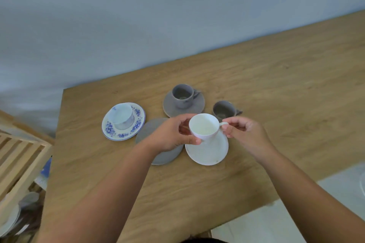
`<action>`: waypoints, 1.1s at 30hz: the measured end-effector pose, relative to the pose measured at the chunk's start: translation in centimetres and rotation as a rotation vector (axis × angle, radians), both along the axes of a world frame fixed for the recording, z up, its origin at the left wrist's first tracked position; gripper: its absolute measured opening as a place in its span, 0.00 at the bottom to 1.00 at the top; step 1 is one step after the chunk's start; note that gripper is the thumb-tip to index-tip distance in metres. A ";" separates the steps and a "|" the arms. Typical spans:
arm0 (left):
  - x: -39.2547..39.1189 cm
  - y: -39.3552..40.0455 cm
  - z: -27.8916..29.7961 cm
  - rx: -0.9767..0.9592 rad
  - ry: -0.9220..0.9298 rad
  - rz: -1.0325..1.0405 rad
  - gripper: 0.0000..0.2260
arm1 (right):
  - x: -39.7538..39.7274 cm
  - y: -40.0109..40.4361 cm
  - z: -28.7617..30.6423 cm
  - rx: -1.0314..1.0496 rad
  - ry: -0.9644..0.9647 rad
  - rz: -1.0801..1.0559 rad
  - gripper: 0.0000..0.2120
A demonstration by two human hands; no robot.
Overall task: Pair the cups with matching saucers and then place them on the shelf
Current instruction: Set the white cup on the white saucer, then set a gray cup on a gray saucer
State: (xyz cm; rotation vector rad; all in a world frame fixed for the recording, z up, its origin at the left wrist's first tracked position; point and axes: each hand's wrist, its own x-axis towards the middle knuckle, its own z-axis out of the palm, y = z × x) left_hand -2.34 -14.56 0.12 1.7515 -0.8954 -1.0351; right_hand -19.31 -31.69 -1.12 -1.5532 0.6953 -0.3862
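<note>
Hands share the white cup (204, 126) above the white saucer (208, 151) on the wooden table (276, 85): the left hand (171, 134) is curled around its bowl, and the right hand (242, 131) pinches its handle. Whether the cup touches the saucer is unclear. Nearby, one grey cup (182, 94) sits on a grey saucer (183, 107), another grey cup (225, 109) stands bare, and a floral cup (121, 114) rests on its floral saucer (123, 122).

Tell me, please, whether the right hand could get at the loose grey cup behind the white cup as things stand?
Probably not at once: the right hand is pinching the white cup by its handle, with the left hand on its side. The loose grey cup stands just beyond, unobstructed, so once freed it looks reachable.
</note>
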 end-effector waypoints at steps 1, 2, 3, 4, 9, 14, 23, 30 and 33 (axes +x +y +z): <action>-0.2 0.0 -0.2 0.012 -0.018 -0.001 0.31 | -0.3 0.2 -0.4 -0.002 0.010 0.001 0.05; -0.3 0.0 -0.3 0.021 -0.041 -0.001 0.32 | -0.2 0.3 -0.7 -0.005 0.025 0.003 0.05; -0.1 0.0 -0.5 0.029 -0.058 0.007 0.32 | -0.1 0.4 -1.0 0.003 0.032 -0.001 0.05; -0.1 0.0 -0.7 0.038 -0.067 0.015 0.32 | 0.0 0.6 -1.1 0.004 0.036 0.005 0.04; -4.6 0.2 -2.6 0.081 -0.151 0.008 0.35 | -4.7 1.3 -2.7 0.006 0.076 -0.016 0.05; -4.9 0.5 -3.4 0.083 -0.162 0.033 0.41 | -5.0 1.5 -2.6 -0.020 0.061 -0.016 0.09; -3.6 -5.9 1.1 0.149 -0.263 0.119 0.28 | -2.3 -4.2 -2.9 -0.130 0.126 -0.246 0.19; -2.8 -9.3 1.7 0.247 -0.227 -0.057 0.24 | -1.0 -5.8 -3.7 -0.088 0.098 -0.122 0.09; -2.5 -9.7 1.6 0.207 -0.234 -0.052 0.29 | -0.6 -6.4 -2.6 -0.102 0.080 -0.141 0.08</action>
